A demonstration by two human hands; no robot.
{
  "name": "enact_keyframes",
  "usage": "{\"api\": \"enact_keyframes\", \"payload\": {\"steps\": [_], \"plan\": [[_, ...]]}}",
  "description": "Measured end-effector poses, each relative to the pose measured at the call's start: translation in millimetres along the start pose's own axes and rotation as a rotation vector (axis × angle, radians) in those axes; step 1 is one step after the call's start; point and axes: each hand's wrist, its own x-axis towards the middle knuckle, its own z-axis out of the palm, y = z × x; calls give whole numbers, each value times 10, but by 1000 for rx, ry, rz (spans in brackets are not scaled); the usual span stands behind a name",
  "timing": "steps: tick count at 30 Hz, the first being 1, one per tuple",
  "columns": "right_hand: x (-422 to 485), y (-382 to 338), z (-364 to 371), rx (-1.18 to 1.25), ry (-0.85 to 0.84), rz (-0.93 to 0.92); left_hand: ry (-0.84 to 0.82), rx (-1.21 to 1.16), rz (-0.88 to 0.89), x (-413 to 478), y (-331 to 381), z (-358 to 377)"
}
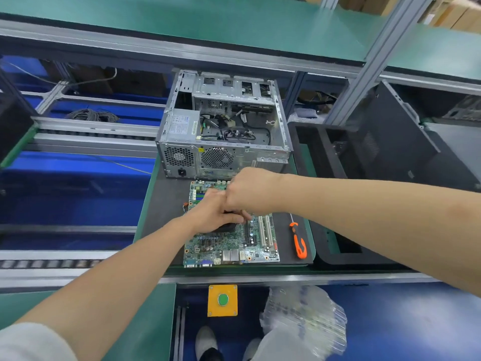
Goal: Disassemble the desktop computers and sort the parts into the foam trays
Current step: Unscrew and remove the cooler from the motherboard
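Motherboard [230, 247] lying flat at lower centre of frame, out of its case [223, 126]. Left hand [214, 213] curls round a dark part [227, 227] at mid-board; right hand [251, 192] bunched just above, touching the left, fingertips hidden, so its hold cannot be told. Orange screwdriver [299, 243] lies beside the board, right. Step, as judged: freeing that part; next calls for a straight lift toward the foam tray [338, 259], right. Open case stands behind.
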Motion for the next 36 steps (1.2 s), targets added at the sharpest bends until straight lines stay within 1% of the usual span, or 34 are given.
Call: {"api": "enact_keyframes", "payload": {"steps": [1, 3, 4, 5, 6, 7, 8, 9, 10, 11, 12, 15, 17, 19, 21, 22, 23, 25, 26, 27, 28, 29, 30, 33, 34, 36], "plan": [[-8, -4, 21, -24, 10, -50, -16, -7, 3, 6, -16, 2], [-47, -1, -10, 22, 34, -31, -23, -11, -5, -1, -22, 10], [-72, 20, -37, 75, 40, 29, -19, -7, -16, -2, -20, 20], [-79, 65, -69, 181, 22, 135, -11, -5, -23, -2, -18, 32], [-82, 109, -112, 349, -40, 272, -2, 4, -43, -5, -6, 34], [-61, 143, -125, 534, -141, 400, -5, -19, -72, -6, 4, 33], [-26, 152, -149, 675, -259, 478, -14, -58, -99, -7, 14, 35], [0, 140, -184, 725, -363, 501, -25, -75, -107, 1, 10, 39], [15, 123, -210, 695, -408, 485, -28, -61, -105, 5, 5, 38], [25, 91, -227, 602, -414, 445, -34, -42, -102, 5, -3, 35], [30, 60, -221, 483, -374, 389, -40, -38, -97, -1, 2, 29], [5, -6, -156, 318, -97, 269, -39, -118, -115, -4, -18, 32], [-28, -53, -130, 167, 11, 138, -35, -204, -162, -15, -6, 34], [-3, -69, -65, 39, 72, 25, -40, -212, -189, -21, -2, 34], [-41, -18, -56, 80, 109, -8, -37, -170, -191, -20, 15, 28], [-82, 18, -63, 139, 118, 29, -34, -151, -198, -16, 28, 25], [-118, 66, -66, 227, 110, 107, -33, -143, -201, -10, 44, 23], [-141, 148, -73, 526, 22, 359, -25, -133, -169, -5, 60, 28], [-114, 175, -60, 681, -66, 468, -19, -126, -154, -5, 63, 28], [-82, 173, -70, 765, -176, 520, -15, -103, -144, -1, 59, 30], [-55, 161, -81, 773, -262, 525, -12, -67, -142, 4, 47, 33], [-19, 148, -86, 736, -289, 508, -15, -30, -151, 7, 27, 37], [-2, 129, -91, 661, -267, 474, -17, -13, -167, 4, 16, 39], [-4, 134, -38, 438, -99, 312, -38, -91, -149, -12, 9, 31], [-27, 139, -22, 403, -32, 250, -50, -134, -136, -15, 14, 21], [-67, 154, 34, 306, 65, 105, -56, -231, -168, -25, 25, 3]]}}
